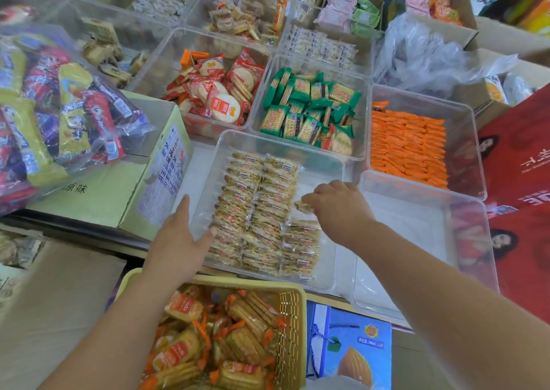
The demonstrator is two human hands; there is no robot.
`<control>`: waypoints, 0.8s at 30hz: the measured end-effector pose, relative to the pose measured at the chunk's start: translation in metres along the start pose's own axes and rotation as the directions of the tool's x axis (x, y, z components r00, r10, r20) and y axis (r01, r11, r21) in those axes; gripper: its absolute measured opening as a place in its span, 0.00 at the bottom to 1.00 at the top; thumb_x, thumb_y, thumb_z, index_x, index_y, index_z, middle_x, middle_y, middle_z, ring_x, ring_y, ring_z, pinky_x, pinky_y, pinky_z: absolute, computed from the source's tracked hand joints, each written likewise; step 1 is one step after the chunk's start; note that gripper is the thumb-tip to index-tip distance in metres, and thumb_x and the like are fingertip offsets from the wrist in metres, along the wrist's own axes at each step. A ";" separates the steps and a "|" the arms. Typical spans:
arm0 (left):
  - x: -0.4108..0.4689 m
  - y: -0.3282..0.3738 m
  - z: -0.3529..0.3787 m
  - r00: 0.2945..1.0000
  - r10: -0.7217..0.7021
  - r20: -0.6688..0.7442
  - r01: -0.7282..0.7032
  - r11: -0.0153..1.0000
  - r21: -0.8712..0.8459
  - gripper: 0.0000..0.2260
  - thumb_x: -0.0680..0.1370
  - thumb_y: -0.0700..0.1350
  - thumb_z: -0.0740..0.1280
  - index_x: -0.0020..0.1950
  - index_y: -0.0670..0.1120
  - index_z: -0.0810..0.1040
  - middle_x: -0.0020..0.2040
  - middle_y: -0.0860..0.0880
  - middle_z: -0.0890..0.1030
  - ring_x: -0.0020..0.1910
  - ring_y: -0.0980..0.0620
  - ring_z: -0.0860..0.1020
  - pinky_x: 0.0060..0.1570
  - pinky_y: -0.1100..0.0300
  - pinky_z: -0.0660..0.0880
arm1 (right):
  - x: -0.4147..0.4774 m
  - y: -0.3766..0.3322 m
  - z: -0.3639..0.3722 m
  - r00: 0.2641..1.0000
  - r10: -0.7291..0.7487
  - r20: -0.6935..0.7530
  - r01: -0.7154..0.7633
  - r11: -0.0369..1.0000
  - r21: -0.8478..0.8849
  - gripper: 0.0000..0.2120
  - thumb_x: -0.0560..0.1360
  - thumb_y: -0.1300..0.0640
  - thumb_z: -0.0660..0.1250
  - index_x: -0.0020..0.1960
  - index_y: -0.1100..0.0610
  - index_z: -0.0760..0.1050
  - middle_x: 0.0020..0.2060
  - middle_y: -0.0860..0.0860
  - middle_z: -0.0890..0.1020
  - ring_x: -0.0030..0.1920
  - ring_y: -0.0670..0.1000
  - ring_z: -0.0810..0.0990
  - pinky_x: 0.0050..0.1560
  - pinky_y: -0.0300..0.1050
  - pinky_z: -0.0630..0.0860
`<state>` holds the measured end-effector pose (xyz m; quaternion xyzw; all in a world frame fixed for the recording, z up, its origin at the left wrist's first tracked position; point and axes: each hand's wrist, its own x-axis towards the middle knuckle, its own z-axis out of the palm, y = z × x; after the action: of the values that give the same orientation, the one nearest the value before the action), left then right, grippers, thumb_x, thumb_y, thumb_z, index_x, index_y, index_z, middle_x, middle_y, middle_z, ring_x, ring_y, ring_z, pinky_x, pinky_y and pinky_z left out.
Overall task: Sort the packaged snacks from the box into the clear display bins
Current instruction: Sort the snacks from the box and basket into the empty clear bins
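Basket, yellow, is closest, at the bottom, full of cracker packs w/ orange ends. Blue box stands just right of it.

Past the basket is a clear bin. Pale packs lie in it in rows: 2 long rows on the bin's left side & 1 short row by its near edge. L hand is flat & wide open over the bin's left wall, fingers straight, holding nothing. Its thumb tip touches the pale packs at the left row. R hand is over the middle of the bin, fingers curled, pinching 1 small pack just right of the long rows, above the short row.

2nd bin sits just right of the 1st. Behind it is a bin w/ orange sticks in neat rows. Behind the 1st bin are green packs in a bin, & red packs in the bin left of those. More bins w/ snacks go on to the far edge, too blurry to tell what's in them.

Left side: green box w/ a big bag of bright snacks on top. Right side: red bag.
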<state>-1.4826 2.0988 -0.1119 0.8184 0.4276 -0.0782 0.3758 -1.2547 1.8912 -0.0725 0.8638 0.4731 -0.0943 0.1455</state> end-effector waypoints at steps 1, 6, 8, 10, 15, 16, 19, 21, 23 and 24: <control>0.005 0.000 -0.001 0.999 -0.040 0.032 0.040 0.999 0.007 0.38 0.82 0.57 0.66 0.85 0.53 0.48 0.79 0.44 0.68 0.74 0.40 0.70 0.69 0.45 0.70 | 0.008 -0.001 0.002 0.999 -0.002 0.033 0.003 1.000 -0.022 0.24 0.77 0.61 0.63 0.69 0.42 0.73 0.55 0.48 0.80 0.58 0.55 0.75 0.60 0.53 0.71; 0.026 0.002 -0.001 1.000 -0.006 -0.030 0.012 0.978 0.210 0.24 0.85 0.47 0.59 0.81 0.46 0.63 0.66 0.39 0.80 0.64 0.37 0.77 0.59 0.47 0.73 | 0.035 -0.007 0.018 0.978 0.013 0.209 0.022 0.986 -0.163 0.18 0.77 0.59 0.64 0.65 0.47 0.76 0.57 0.51 0.81 0.60 0.55 0.77 0.65 0.55 0.68; 0.029 0.002 0.002 1.000 0.016 -0.024 -0.010 0.975 0.223 0.20 0.84 0.43 0.58 0.78 0.46 0.67 0.56 0.40 0.83 0.53 0.38 0.79 0.48 0.51 0.73 | 0.041 -0.009 0.029 0.962 0.020 0.271 0.018 0.990 -0.139 0.17 0.76 0.61 0.64 0.63 0.49 0.78 0.52 0.50 0.82 0.54 0.55 0.79 0.55 0.51 0.73; 0.030 0.002 0.005 1.000 0.018 0.010 -0.020 0.974 0.224 0.18 0.84 0.42 0.57 0.75 0.46 0.69 0.50 0.44 0.83 0.46 0.41 0.78 0.45 0.51 0.74 | 0.046 -0.010 0.042 0.937 0.027 0.349 -0.008 0.998 -0.056 0.18 0.76 0.64 0.63 0.63 0.51 0.78 0.47 0.50 0.82 0.48 0.54 0.80 0.44 0.47 0.74; 0.032 0.002 0.001 0.992 -0.046 0.116 0.036 0.996 0.086 0.17 0.84 0.42 0.56 0.72 0.49 0.72 0.59 0.43 0.82 0.51 0.40 0.82 0.55 0.45 0.80 | 0.060 0.000 0.063 0.874 -0.009 0.486 -0.044 0.994 0.097 0.24 0.76 0.66 0.64 0.71 0.55 0.69 0.58 0.54 0.80 0.54 0.55 0.79 0.48 0.46 0.76; 0.032 0.002 0.002 0.988 -0.066 0.138 0.060 0.997 0.047 0.17 0.84 0.41 0.57 0.72 0.49 0.73 0.61 0.44 0.81 0.52 0.40 0.82 0.57 0.44 0.79 | 0.063 0.002 0.067 0.862 -0.009 0.507 -0.059 0.991 0.118 0.24 0.77 0.66 0.64 0.72 0.56 0.68 0.59 0.54 0.80 0.56 0.56 0.79 0.52 0.47 0.77; 0.032 0.002 0.004 0.980 -0.091 0.175 0.099 0.994 -0.036 0.16 0.84 0.40 0.58 0.69 0.51 0.75 0.60 0.45 0.81 0.51 0.39 0.83 0.56 0.41 0.80 | 0.068 0.003 0.077 0.838 -0.004 0.546 -0.094 0.984 0.151 0.24 0.78 0.67 0.64 0.73 0.59 0.68 0.63 0.56 0.78 0.61 0.57 0.79 0.59 0.49 0.78; 0.032 0.000 0.004 0.977 -0.109 0.180 0.130 0.986 -0.109 0.15 0.83 0.40 0.59 0.66 0.53 0.76 0.56 0.46 0.81 0.48 0.36 0.83 0.49 0.38 0.82 | 0.070 0.002 0.080 0.837 -0.006 0.547 -0.107 0.979 0.174 0.22 0.79 0.67 0.63 0.72 0.60 0.69 0.64 0.56 0.78 0.62 0.57 0.78 0.55 0.46 0.77; 0.033 -0.002 0.004 0.975 -0.124 0.184 0.149 0.980 -0.130 0.15 0.83 0.41 0.60 0.65 0.55 0.76 0.54 0.48 0.82 0.47 0.37 0.84 0.46 0.38 0.83 | 0.071 0.001 0.080 0.837 -0.003 0.547 -0.121 0.974 0.190 0.20 0.79 0.66 0.61 0.71 0.60 0.69 0.63 0.56 0.78 0.61 0.56 0.79 0.51 0.45 0.74; 0.033 -0.003 0.005 0.974 -0.129 0.188 0.154 0.980 -0.128 0.15 0.83 0.41 0.60 0.64 0.56 0.76 0.54 0.49 0.82 0.46 0.39 0.84 0.47 0.39 0.83 | 0.071 0.000 0.081 0.834 -0.001 0.552 -0.126 0.973 0.192 0.20 0.80 0.66 0.61 0.71 0.60 0.69 0.63 0.56 0.78 0.60 0.56 0.79 0.50 0.44 0.74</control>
<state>-1.4635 2.1180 -0.1317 0.7467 0.4540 -0.1472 0.4633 -1.2182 1.9200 -0.1696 0.8263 0.3694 -0.3848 0.1811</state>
